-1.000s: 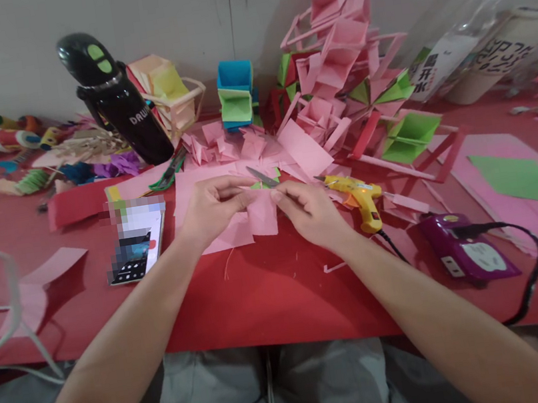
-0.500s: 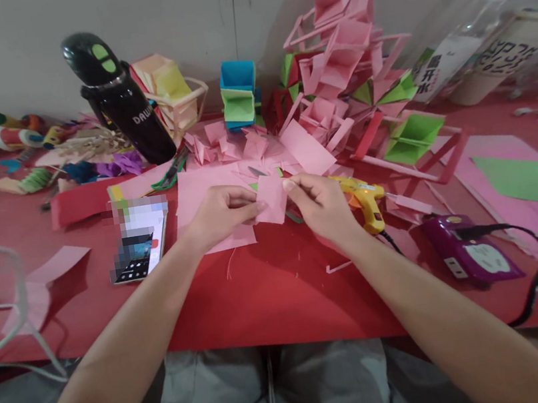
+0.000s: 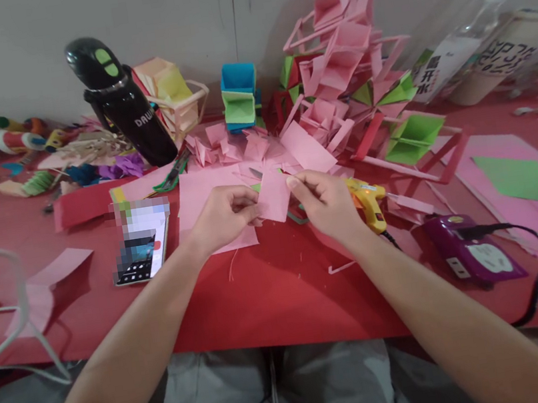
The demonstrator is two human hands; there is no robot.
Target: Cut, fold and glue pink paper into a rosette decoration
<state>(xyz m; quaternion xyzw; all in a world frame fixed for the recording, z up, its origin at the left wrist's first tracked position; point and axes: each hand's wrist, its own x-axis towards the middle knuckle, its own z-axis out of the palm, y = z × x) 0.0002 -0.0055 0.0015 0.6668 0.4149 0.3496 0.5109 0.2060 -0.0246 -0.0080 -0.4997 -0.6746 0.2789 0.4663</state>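
Craft workspace: we note a red table (image 3: 274, 302), stacked folded paper models (image 3: 342, 49), glue gun (image 3: 369, 203), loose pink sheets (image 3: 207, 194).

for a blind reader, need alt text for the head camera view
A left hand and a right hand pinch a small pink paper square between them above a red table. A phone lies to their left, a yellow glue gun to their right, folded paper shapes behind.

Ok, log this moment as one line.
left hand: pinching small pink paper square | right hand: pinching same square | beside right hand: yellow plastic glue gun | surface: red table
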